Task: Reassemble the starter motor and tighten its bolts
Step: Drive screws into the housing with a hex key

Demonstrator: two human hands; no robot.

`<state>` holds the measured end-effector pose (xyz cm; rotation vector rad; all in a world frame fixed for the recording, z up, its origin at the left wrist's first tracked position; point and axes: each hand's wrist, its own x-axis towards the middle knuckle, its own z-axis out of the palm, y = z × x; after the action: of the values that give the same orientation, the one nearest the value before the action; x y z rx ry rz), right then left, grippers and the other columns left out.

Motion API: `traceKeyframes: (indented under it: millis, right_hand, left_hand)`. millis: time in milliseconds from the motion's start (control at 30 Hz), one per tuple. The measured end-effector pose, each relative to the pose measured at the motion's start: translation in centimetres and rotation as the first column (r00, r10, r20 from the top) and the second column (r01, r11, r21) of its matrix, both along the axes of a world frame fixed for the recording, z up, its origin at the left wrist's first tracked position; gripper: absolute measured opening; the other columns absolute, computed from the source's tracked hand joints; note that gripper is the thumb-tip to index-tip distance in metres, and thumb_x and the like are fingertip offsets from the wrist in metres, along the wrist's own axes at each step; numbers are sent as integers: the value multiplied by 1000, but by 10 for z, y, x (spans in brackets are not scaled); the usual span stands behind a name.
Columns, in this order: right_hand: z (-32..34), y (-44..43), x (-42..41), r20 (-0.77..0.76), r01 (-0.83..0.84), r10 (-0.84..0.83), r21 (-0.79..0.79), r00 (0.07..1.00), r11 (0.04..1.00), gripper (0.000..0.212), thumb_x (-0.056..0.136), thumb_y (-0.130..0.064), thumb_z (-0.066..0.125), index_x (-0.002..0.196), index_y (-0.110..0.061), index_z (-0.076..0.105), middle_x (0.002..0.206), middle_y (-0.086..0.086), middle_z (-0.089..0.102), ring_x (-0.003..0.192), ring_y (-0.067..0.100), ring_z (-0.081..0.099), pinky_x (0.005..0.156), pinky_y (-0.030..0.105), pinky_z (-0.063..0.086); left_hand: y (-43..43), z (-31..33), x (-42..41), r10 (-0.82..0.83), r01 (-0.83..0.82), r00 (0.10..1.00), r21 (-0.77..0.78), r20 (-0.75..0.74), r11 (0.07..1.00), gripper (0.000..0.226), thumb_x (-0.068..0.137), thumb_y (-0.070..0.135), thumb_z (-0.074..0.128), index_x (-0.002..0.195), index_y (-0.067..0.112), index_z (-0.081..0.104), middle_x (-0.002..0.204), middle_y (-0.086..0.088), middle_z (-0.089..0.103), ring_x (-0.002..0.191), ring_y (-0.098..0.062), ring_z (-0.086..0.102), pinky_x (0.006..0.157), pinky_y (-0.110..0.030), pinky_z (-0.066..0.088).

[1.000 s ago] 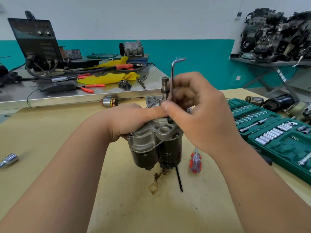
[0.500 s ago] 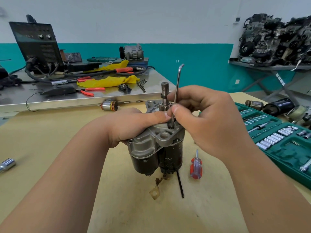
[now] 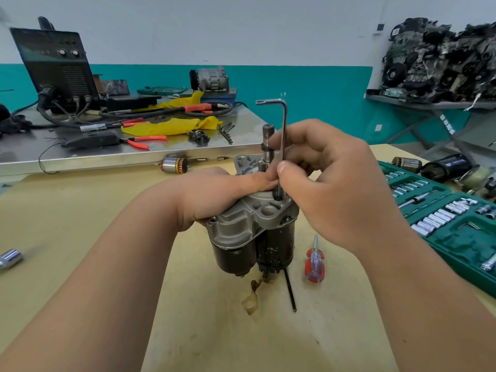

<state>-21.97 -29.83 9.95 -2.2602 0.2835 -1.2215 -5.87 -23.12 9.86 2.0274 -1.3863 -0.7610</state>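
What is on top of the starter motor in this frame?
The left hand grips the top of the starter motor. An L-shaped hex key, pinched by the right hand, stands upright in a recess there. Its tip and any bolt are hidden.

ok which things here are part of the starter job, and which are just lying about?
In use: starter motor, gripped by the left hand; hex key, pinched by the right hand, tip down at the housing.
Lying about: red-handled screwdriver, socket set, loose socket, armature, red pliers, yellow cloth.
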Motion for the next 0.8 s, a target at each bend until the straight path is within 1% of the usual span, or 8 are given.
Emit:
traceKeyframes:
  millis: [100, 200, 333, 467, 567, 667, 733, 800]
  right_hand:
    - [-1, 1, 4, 12, 44, -43, -62, 999, 997, 12, 85, -27, 60, 85, -39, 59, 74, -17, 64, 73, -1, 61, 63, 11, 46]
    - [2, -1, 2, 30, 77, -75, -90, 997, 993, 6, 82, -27, 66, 82, -33, 65, 73, -16, 65, 68, 0, 60, 61, 12, 47]
    - [5, -4, -3, 36, -54, 52, 49, 998, 997, 24, 80, -19, 62, 91, -40, 65, 81, -21, 71, 73, -1, 68, 66, 13, 54]
    - [4, -8, -8, 20, -122, 120, 135, 993, 983, 32, 82, -9, 56, 96, -38, 61, 78, -15, 73, 75, 6, 69, 68, 15, 52]
    - [4, -6, -7, 12, -86, 86, 92, 996, 992, 24, 83, -12, 57, 86, -36, 63, 76, -14, 72, 74, 2, 67, 65, 14, 52]
    - [6, -4, -2, -43, -4, 2, -43, 999, 999, 11, 85, -24, 65, 81, -33, 66, 70, -14, 65, 70, -2, 60, 61, 12, 46]
    - [8, -5, -1, -57, 19, -22, -47, 998, 999, 7, 84, -22, 70, 80, -28, 71, 68, -10, 65, 66, 0, 59, 59, 16, 49]
    - [10, -7, -3, -49, 6, -7, -17, 999, 1000, 12, 84, -14, 71, 88, -25, 74, 70, -10, 69, 68, 0, 64, 63, 19, 54]
  left_hand:
    - [-1, -1, 2, 13, -13, 1000, -11, -4, 1000, 77, 56, 83, 51, 74, 11, 69, 80, -13, 74, 75, -27, 68, 90, -53, 53]
    - [-1, -3, 3, 25, -25, 1000, -2, 4, 1000, 76, 57, 83, 52, 75, 12, 71, 79, -10, 74, 75, -27, 69, 90, -51, 54]
    - [-1, -2, 3, 12, -11, 1000, 20, -3, 1000, 93, 44, 88, 54, 89, 9, 74, 86, -10, 75, 84, -29, 71, 94, -52, 52]
    - [-1, -1, 3, 5, -5, 1000, 26, 1, 1000, 98, 42, 88, 52, 93, 8, 74, 89, -11, 75, 88, -32, 71, 95, -54, 51]
    - [-1, -2, 2, 11, -10, 1000, 22, -6, 1000, 94, 47, 85, 55, 93, 6, 73, 89, -13, 75, 89, -35, 70, 95, -55, 51]
    - [-1, -3, 3, 15, -15, 1000, -7, -18, 1000, 82, 57, 82, 52, 84, 7, 72, 85, -13, 75, 84, -34, 70, 93, -55, 52]
    - [-2, -3, 3, 28, -28, 999, -7, -23, 1000, 80, 60, 80, 52, 84, 7, 73, 85, -12, 75, 84, -34, 71, 92, -54, 53]
    - [-2, -3, 3, 34, -34, 999, 11, -21, 999, 84, 58, 81, 52, 90, 6, 74, 87, -12, 75, 87, -34, 71, 93, -54, 52]
